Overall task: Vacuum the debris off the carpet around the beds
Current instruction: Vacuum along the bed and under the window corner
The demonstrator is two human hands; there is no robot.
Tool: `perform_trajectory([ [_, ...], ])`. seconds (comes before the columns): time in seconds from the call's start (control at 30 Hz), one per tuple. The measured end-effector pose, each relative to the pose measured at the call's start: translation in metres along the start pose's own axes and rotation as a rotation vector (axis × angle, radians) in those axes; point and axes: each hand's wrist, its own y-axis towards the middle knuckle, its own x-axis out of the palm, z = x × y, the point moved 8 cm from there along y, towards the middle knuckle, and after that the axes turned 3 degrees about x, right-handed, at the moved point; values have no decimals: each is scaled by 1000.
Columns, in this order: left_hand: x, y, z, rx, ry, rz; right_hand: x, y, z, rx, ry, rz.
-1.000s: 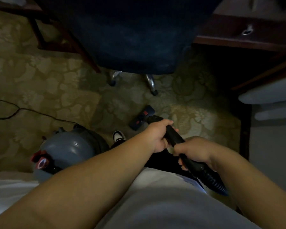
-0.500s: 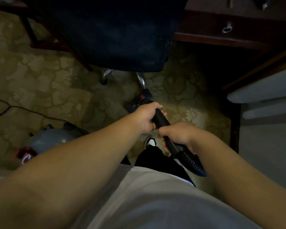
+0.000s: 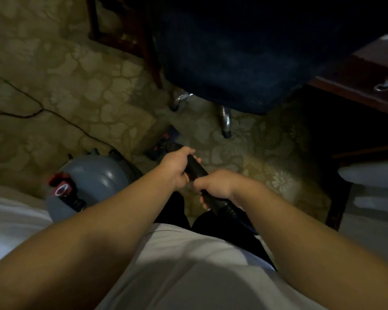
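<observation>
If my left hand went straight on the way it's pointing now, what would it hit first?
Probably the vacuum's floor head, on the carpet just past the left hand gripping the wand. Depth is unclear in this dim view.

No word, brand or number can be read anywhere; the only mark is a pale round emblem [image 3: 61, 190] on the red-and-black part of the grey vacuum cleaner [image 3: 94, 175], too dim and blurred to make out.

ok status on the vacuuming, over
Left grip and right grip both holding wand. Floor head on carpet. Chair leg close ahead.
</observation>
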Motion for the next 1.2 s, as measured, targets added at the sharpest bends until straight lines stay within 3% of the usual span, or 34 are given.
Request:
perform_trajectory([
  [0.3, -157, 51, 126, 130, -125, 154, 127, 76, -150, -70, -147, -49],
  [0.53, -228, 81, 172, 66, -190, 169, 186, 105, -213, 16, -236, -69],
  [0.9, -185, 66, 182, 0, -271, 79, 141, 110, -215, 75, -264, -48],
  [1.2, -90, 50, 114, -54, -256, 117, 41, 79, -155, 126, -451, -107],
])
